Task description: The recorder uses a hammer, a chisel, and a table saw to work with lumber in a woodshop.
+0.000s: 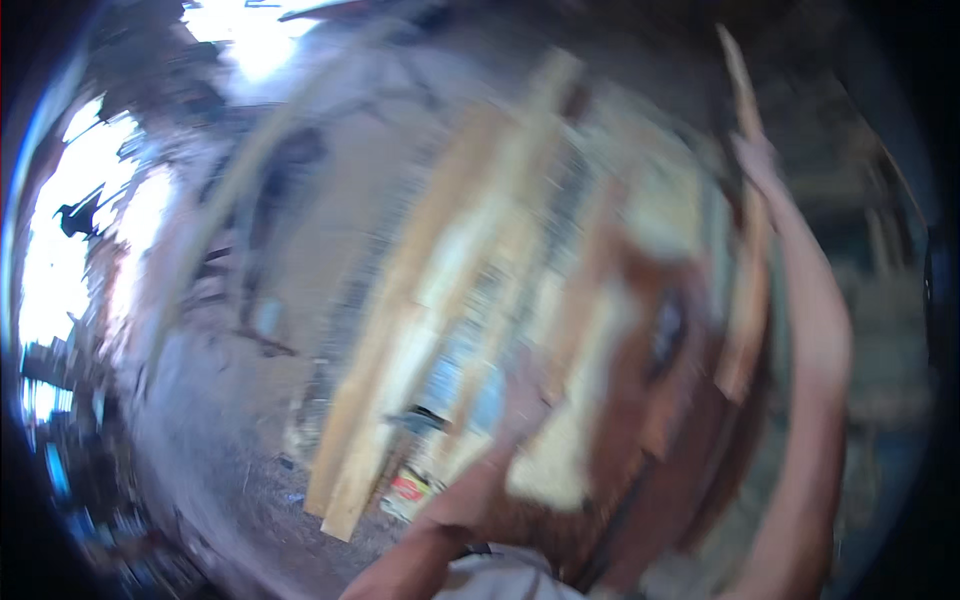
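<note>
Motion smears much of the head view. My right arm reaches far forward on the right, and my right hand (757,160) is closed around a long, narrow wooden board (748,310). The board stretches past the hand at both ends. Lower and nearer the middle, my left hand (525,395) is over the work surface beside pale wooden strips (480,365). Its fingers are too blurred to show whether they touch or hold anything. Long light planks (390,390) lie side by side to the left of that hand.
A small dark object (420,418) rests across the planks. Near their close end lies a red and yellow packet (408,488). Reddish-brown wood (635,400) is close on my right. Dusty ground (210,470) spreads to the left, with bright openings beyond.
</note>
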Available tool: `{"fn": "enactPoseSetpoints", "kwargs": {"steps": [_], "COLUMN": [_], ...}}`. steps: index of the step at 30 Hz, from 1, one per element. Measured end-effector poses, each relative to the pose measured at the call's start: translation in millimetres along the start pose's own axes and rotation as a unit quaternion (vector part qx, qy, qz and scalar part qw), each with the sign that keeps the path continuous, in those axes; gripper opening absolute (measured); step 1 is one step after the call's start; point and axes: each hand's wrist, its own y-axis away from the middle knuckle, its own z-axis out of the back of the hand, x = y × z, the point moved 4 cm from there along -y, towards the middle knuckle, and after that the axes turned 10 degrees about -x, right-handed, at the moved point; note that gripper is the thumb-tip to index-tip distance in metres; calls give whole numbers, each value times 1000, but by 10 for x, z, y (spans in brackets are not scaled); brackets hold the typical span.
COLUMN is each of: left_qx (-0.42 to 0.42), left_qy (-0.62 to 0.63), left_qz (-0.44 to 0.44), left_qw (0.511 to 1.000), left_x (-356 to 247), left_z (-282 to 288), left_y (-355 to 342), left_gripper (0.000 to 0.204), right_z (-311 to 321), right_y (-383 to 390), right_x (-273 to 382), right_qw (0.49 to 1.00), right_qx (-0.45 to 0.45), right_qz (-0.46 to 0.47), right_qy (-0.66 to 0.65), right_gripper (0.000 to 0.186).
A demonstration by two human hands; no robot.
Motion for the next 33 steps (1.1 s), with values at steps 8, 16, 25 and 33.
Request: {"fn": "enactPoseSetpoints", "kwargs": {"steps": [8, 16, 25, 33], "left_qx": [18, -50, -117, -221], "left_qy": [-77, -1, -56, -388], "left_qz": [-56, -29, -57, -75], "left_qw": [995, 998, 990, 892], "left_x": [-57, 15, -29, -230], "left_z": [79, 86, 275, 349], "left_y": [-25, 419, 304, 301], "left_gripper": [85, 89, 96, 102], "right_z": [-876, -1627, -1867, 371], "right_y": [1584, 4367, 4865, 7540], "right_x": [853, 2251, 2562, 1695], "right_qw": [989, 985, 970, 988], "right_qx": [-95, 69, 189, -20], "right_qz": [55, -105, -37, -42], "right_qy": [-100, -114, -149, -149], "right_gripper": [32, 64, 82, 71]}}
